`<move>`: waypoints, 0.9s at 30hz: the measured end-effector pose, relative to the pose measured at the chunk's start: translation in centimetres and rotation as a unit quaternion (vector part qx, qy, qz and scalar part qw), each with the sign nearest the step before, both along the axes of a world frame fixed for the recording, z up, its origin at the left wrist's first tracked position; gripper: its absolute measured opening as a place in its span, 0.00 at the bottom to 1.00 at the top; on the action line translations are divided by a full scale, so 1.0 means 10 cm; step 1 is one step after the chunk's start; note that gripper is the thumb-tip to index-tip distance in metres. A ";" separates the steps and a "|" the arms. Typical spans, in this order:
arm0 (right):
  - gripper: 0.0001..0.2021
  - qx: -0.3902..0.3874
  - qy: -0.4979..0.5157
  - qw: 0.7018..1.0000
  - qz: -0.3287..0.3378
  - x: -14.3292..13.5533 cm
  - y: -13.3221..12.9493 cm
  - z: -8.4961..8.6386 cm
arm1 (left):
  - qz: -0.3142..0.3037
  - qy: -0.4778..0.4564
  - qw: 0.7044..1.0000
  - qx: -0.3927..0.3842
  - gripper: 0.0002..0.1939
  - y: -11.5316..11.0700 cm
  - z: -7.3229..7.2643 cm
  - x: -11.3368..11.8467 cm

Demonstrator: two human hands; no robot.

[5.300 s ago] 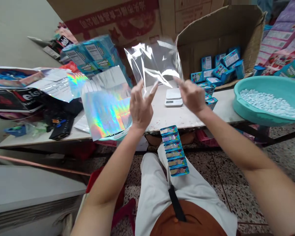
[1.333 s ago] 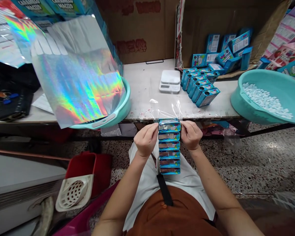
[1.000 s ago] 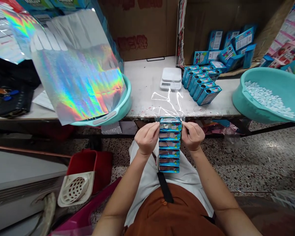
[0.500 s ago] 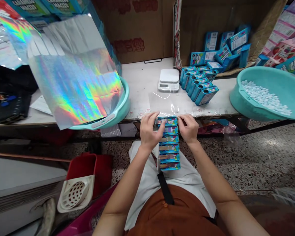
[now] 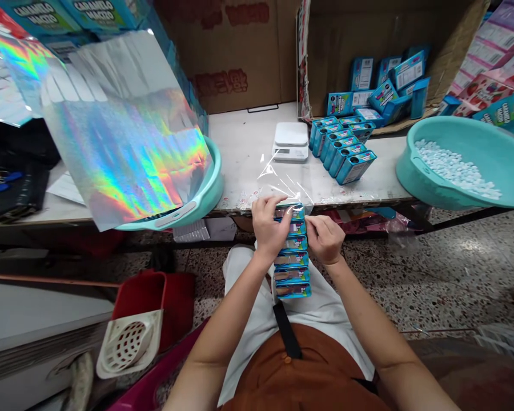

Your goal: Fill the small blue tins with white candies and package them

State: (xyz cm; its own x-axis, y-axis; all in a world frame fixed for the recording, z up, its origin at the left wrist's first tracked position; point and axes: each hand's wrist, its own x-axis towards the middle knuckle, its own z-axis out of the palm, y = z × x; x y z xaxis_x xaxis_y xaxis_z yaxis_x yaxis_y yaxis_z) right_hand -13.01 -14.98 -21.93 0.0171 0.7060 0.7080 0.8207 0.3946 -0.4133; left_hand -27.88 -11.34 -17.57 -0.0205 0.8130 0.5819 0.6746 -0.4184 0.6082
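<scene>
A row of several small blue boxes (image 5: pixel 292 260) lies in clear plastic film over my lap, reaching toward the table edge. My left hand (image 5: pixel 270 225) grips the far end of the row, its thumb across the top boxes. At the right side of the row my right hand (image 5: pixel 325 237) is closed in a pinch on the film's edge. Loose clear film (image 5: pixel 278 177) spreads from the far end of the row onto the table, shiny and wrinkled.
A white scale (image 5: pixel 291 141) stands behind the film, beside grouped blue boxes (image 5: pixel 342 149). At right is a teal basin (image 5: pixel 445 191) of pale candies; at left, another teal basin (image 5: pixel 216 182) under holographic sheet (image 5: pixel 128 137). A cardboard box (image 5: pixel 338 34) holds more blue boxes.
My left hand has moved right, farther over the boxes. My right hand has come lower along their right side, its fingers more curled. The film beyond the row has spread and wrinkled more.
</scene>
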 end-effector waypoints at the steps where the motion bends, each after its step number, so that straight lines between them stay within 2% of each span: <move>1: 0.08 0.008 -0.003 1.000 0.000 0.01 -0.01 -0.02 | 0.008 -0.008 1.000 0.008 0.11 0.00 -0.02 -0.04; 5: 0.06 0.010 0.021 1.000 -0.011 0.00 0.04 -0.08 | -0.002 -0.039 0.999 0.009 0.11 -0.01 -0.11 -0.22; 8: 0.06 -0.014 0.059 0.997 -0.052 -0.03 0.10 -0.09 | -0.018 -0.053 0.998 0.012 0.08 0.00 -0.19 -0.33; 12: 0.10 -0.090 0.075 0.988 -0.103 -0.05 0.15 -0.06 | -0.018 -0.060 0.998 0.032 0.07 -0.02 -0.38 -0.44; 16: 0.13 -0.172 0.042 0.980 -0.093 -0.03 0.17 -0.03 | -0.041 -0.011 0.998 0.054 0.10 -0.07 -0.62 -0.51; 18: 0.15 -0.200 0.024 0.975 -0.092 -0.03 0.19 -0.03 | -0.039 0.022 0.998 0.048 0.13 -0.08 -0.69 -0.51; 20: 0.16 -0.211 0.003 0.973 -0.096 -0.03 0.21 -0.05 | -0.004 0.056 0.998 0.025 0.13 -0.06 -0.71 -0.50; 23: 0.19 -0.202 -0.041 0.974 -0.098 -0.04 0.22 -0.09 | 0.063 0.122 0.990 -0.027 0.08 0.01 -0.66 -0.45; 25: 0.21 -0.188 -0.069 0.975 -0.099 -0.05 0.22 -0.12 | 0.082 0.174 0.979 -0.063 0.07 0.05 -0.61 -0.42; 27: 0.21 -0.173 -0.089 0.976 -0.101 -0.06 0.20 -0.13 | 0.083 0.218 0.968 -0.092 0.10 0.06 -0.57 -0.39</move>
State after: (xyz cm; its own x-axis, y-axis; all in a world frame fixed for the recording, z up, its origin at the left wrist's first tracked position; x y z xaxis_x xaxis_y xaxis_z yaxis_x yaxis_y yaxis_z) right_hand -13.59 -12.99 -23.28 0.0796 0.8978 0.4332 0.9382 0.0794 -0.3369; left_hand -31.81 -10.76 -23.25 0.0543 0.9106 0.4096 0.9329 -0.1925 0.3043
